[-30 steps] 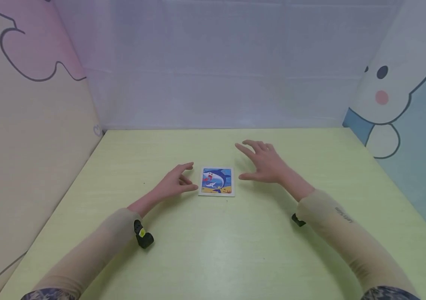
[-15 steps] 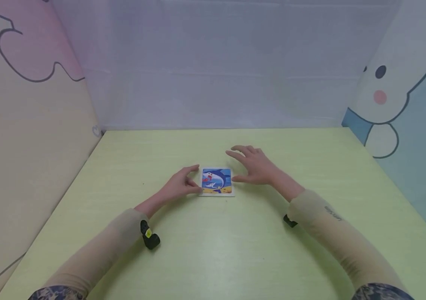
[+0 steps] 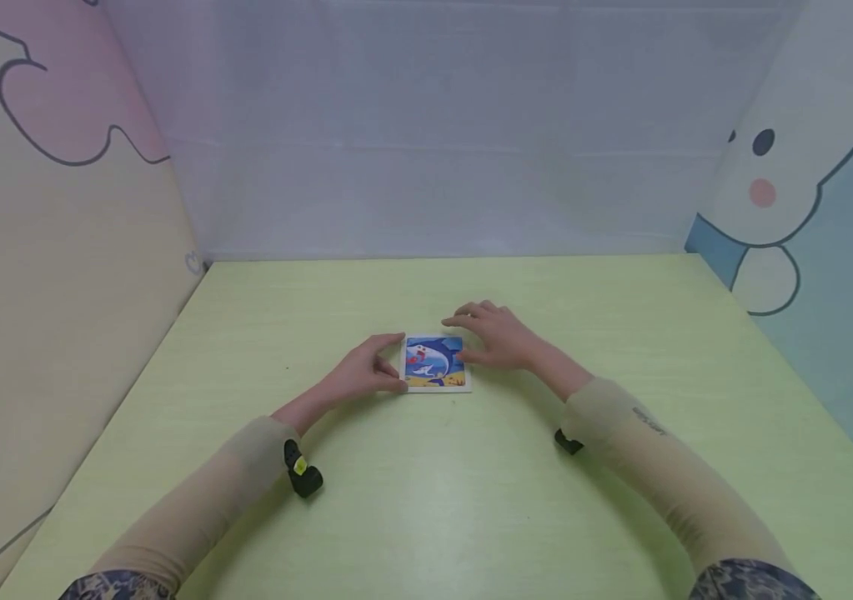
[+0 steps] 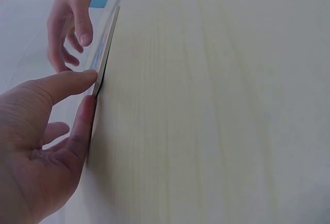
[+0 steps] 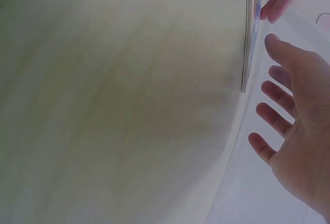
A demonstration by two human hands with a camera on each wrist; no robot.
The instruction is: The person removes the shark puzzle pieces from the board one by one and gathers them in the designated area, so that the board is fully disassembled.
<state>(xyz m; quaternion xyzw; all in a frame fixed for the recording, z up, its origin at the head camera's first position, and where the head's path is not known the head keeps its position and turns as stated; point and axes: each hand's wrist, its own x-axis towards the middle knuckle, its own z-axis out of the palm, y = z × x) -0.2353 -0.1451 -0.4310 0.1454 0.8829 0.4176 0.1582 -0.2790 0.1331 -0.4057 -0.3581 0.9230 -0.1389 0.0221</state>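
Observation:
A flat, square picture board [image 3: 435, 362] with a white border and a blue whale scene lies near the middle of the table. My left hand [image 3: 366, 367] is at its left edge, thumb and index finger by the two left corners. The left wrist view shows the thumb tip [image 4: 90, 80] and a fingertip [image 4: 89, 104] pinching the edge of the board. My right hand [image 3: 497, 337] hovers over the board's right side, its thumb overlapping the picture in the head view. Seen from the right wrist, its fingers [image 5: 276, 118] are spread and gently bent, holding nothing.
The pale yellow-green table [image 3: 426, 500] stretches around the board. A lavender-white cloth wall [image 3: 434, 133] stands behind it. Side panels with cartoon drawings rise at the left [image 3: 66, 250] and right [image 3: 831, 250]. Small black cameras are on both wrists.
My left hand has moved right to the board's left edge and now touches it. My right hand has come left and nearer, from beside the board to above its right side.

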